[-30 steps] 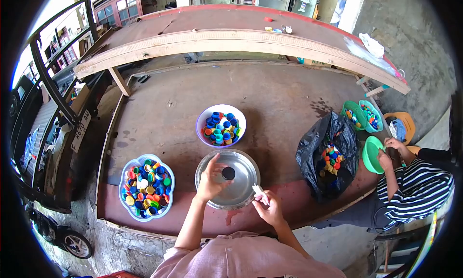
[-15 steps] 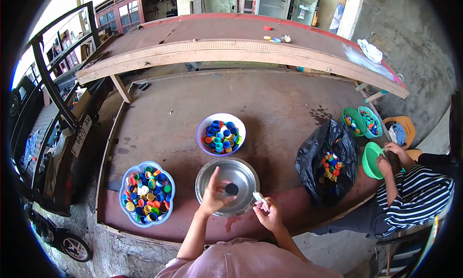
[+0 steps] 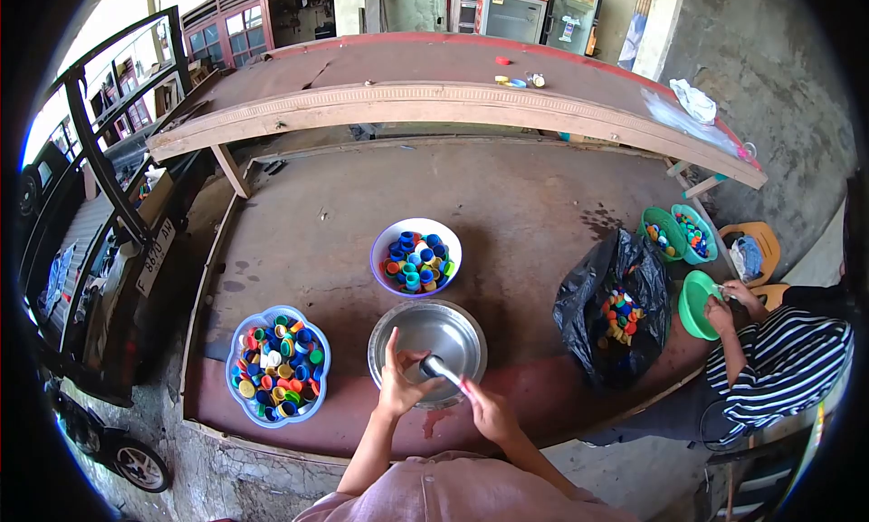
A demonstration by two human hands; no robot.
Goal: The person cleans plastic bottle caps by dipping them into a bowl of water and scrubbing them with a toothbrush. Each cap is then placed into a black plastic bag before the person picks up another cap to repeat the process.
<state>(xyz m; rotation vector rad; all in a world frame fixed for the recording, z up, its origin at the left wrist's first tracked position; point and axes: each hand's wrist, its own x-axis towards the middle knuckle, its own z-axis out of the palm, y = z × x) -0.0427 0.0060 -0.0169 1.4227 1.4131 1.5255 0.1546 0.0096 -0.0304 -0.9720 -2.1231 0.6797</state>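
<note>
The left hand (image 3: 400,388) pinches a small dark bottle cap (image 3: 426,366) between thumb and fingertips, over the 6 o'clock rim of the steel bowl (image 3: 453,327), which sits on the table (image 3: 525,187). The right hand (image 3: 489,413) is closed around a thin pale tool (image 3: 445,372) whose tip meets the cap. The cap is probably light, rigid plastic, smooth on top and ridged round the skirt, so a pinch across the ridged sides should hold it best (a push from the tool could flick it out of a loose grip). At 12 o'clock of the steel bowl stands a white bowl of caps (image 3: 416,256), at 9 o'clock a blue bowl of caps (image 3: 276,363), at 3 o'clock a black bag (image 3: 615,305). Motion blurs the tool, so its kind and its working end cannot be made out, and the cap's underside is hidden by the fingers. Another person's hands (image 3: 724,309) work at a green bowl (image 3: 695,303) at the far right.
</note>
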